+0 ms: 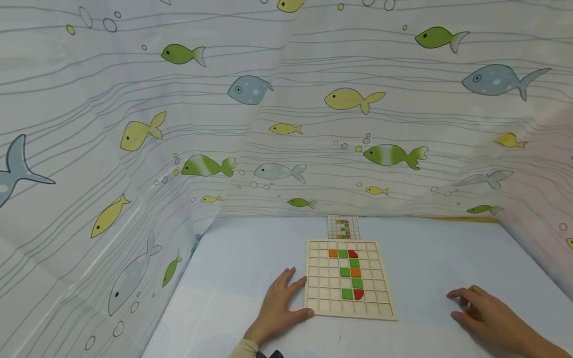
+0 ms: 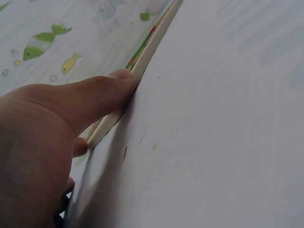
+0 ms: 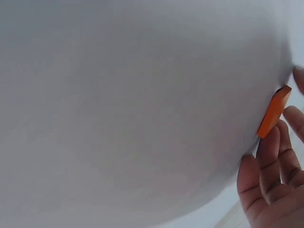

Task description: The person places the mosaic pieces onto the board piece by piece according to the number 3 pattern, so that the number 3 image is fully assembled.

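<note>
A wooden grid board (image 1: 324, 278) lies on the table with green, orange and red tiles set in some of its squares. My left hand (image 1: 281, 308) is spread at its near left corner, the thumb (image 2: 107, 90) against the near edge and a fingertip by the left side. To the right of the board, my right hand (image 1: 492, 318) is low over the table with its fingers loosely bent. An orange tile (image 3: 274, 113) sits on the tabletop among these fingers. Its edge meets a fingertip (image 3: 270, 137), while the thumb looks apart from it. The palm partly hides this tile in the head view.
Behind the board is a small pattern card (image 1: 331, 228) with a similar coloured figure on a grid. A white sheet (image 1: 286, 144) printed with fish encloses the table (image 1: 250, 248) at the back and sides.
</note>
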Demonstrator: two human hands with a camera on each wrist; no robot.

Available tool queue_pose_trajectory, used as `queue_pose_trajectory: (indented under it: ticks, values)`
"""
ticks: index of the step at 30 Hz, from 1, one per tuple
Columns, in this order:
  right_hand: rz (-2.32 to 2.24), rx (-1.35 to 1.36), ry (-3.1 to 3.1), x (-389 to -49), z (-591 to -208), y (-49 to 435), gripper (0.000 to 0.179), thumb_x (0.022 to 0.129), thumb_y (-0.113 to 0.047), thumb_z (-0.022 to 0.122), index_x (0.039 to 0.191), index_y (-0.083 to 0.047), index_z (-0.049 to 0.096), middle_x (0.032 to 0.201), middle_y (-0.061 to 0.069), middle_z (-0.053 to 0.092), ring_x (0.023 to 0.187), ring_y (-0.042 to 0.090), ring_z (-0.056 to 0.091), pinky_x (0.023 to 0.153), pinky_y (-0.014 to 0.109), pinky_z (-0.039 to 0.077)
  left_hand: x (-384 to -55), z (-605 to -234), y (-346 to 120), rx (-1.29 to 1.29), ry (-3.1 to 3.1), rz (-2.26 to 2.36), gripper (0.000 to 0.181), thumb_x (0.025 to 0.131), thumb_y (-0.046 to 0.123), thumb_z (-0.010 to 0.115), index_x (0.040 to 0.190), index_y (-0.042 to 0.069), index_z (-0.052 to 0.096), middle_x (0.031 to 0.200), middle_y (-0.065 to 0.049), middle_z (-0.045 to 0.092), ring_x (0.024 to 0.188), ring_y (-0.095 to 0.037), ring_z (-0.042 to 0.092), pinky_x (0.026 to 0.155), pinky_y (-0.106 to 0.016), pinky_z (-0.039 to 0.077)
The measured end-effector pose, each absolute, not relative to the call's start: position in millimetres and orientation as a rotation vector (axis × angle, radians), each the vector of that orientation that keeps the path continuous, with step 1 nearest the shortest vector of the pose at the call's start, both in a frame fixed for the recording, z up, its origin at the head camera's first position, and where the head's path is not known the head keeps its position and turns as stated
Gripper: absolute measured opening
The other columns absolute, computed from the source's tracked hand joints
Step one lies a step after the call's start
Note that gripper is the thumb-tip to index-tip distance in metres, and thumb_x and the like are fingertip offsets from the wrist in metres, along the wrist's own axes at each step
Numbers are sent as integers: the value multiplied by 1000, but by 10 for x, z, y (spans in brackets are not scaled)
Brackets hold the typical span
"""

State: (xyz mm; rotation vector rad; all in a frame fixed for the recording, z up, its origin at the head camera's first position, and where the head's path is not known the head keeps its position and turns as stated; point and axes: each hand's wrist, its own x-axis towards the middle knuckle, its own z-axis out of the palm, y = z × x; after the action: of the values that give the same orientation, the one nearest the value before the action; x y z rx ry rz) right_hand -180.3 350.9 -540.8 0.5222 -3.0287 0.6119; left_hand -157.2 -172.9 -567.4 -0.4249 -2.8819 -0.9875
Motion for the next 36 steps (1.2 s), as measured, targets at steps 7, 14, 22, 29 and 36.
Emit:
queue_pose_trajectory:
  ticks: [7, 14, 22, 29, 36]
  values:
    - [519, 460, -3074, -1766, -5386, 3667, 39, 84, -39, 90, 113, -20, 71, 101, -10, 65, 81, -11, 51, 67, 24, 54, -1577, -5681, -1734, -428, -2879, -976, 80, 86, 65, 76, 153, 26, 58, 169, -13, 39, 159, -41, 31, 122, -70, 32]
    - [481, 349, -3265, -1754, -5374, 3777, 39, 84, -43, 88, 102, -14, 69, 98, -5, 66, 84, 5, 59, 73, 30, 57, -1580, -5676, -1741, -443, -2877, -964, 80, 86, 65, 76, 153, 25, 58, 169, -14, 39, 159, -41, 31, 122, -70, 32]
    - [614, 323, -3287, -1733, -5387, 3809, 37, 88, -38, 86, 103, -9, 69, 100, -4, 70, 86, 11, 67, 71, 24, 57, -1575, -5664, -1737, -438, -2873, -975, 79, 86, 64, 77, 152, 24, 59, 168, -15, 41, 158, -42, 33, 122, -70, 32]
    - [633, 387, -3271, -1740, -5400, 3835, 31, 94, -30, 81, 106, -4, 68, 98, -5, 69, 79, -5, 59, 69, 23, 56, -1546, -5632, -1729, -439, -2863, -973, 78, 86, 61, 78, 152, 22, 60, 168, -15, 42, 157, -42, 34, 122, -69, 33]
    - [591, 361, -3259, -1782, -5398, 3766, 29, 93, -24, 82, 105, -2, 69, 97, -4, 71, 82, 3, 63, 71, 28, 59, -1555, -5628, -1730, -440, -2870, -976, 79, 87, 62, 77, 153, 23, 59, 168, -15, 41, 158, -42, 33, 122, -70, 32]
